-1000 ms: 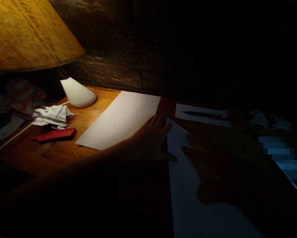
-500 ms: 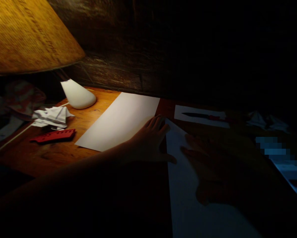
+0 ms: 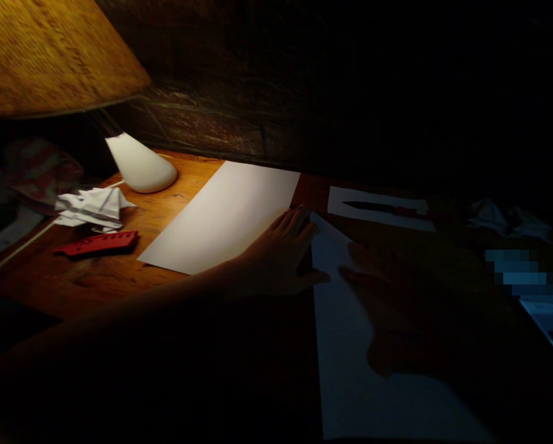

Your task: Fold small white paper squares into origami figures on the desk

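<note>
A white sheet of paper (image 3: 350,370) lies in shadow in front of me, folded to a point at its far end. My left hand (image 3: 280,256) rests flat by the sheet's left edge, fingers stretched toward the point. My right hand (image 3: 396,302) lies flat on the sheet, fingers spread, very dark. A second white sheet (image 3: 225,216) lies lit on the wooden table (image 3: 119,283), just left of my left hand.
A lamp with a woven shade (image 3: 49,55) and a white base (image 3: 140,166) stands at the far left. Crumpled folded paper (image 3: 91,206) and a red flat tool (image 3: 98,242) lie beside it. A knife (image 3: 380,209) rests on a small sheet further back. A stone wall rises behind.
Both hands stay flat in the same place on the paper. The view has shifted slightly.
</note>
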Motion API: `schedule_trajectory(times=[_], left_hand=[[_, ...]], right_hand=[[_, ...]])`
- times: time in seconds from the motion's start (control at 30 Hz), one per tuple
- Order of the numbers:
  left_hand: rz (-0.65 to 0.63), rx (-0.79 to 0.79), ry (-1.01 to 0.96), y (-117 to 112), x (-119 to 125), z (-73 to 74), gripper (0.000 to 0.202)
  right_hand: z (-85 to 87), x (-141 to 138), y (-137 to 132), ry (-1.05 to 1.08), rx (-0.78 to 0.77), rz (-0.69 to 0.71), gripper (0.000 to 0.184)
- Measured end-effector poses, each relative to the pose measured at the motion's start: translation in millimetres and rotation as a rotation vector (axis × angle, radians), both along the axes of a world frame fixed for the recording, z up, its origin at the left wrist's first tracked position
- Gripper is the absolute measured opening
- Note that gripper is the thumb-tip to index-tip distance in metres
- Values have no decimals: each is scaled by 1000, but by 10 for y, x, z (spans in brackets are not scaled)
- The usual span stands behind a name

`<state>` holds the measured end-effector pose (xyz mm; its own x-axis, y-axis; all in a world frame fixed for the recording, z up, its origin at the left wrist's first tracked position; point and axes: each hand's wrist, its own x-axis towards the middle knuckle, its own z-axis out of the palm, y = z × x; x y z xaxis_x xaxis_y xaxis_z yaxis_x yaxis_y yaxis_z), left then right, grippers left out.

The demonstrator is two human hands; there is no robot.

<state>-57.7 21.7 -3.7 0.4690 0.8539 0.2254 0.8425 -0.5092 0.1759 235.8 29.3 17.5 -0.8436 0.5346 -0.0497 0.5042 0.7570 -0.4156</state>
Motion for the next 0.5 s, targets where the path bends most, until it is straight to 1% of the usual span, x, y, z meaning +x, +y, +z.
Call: schedule_trajectory(times=[0.13, 0.3, 0.4, 0.5], left_hand=[[-11, 3, 1, -10, 1, -14, 79], [-4, 4, 27, 1, -10, -23, 83], [-4, 6, 54, 4, -15, -22, 84], [1, 8, 93, 6, -17, -18, 85]], right_hand=[[-18, -7, 61, -3, 27, 37, 49], [-79, -10, 130, 11, 55, 63, 55], [-138, 7, 116, 20, 61, 73, 67], [-221, 21, 94, 29, 69, 61, 92]])
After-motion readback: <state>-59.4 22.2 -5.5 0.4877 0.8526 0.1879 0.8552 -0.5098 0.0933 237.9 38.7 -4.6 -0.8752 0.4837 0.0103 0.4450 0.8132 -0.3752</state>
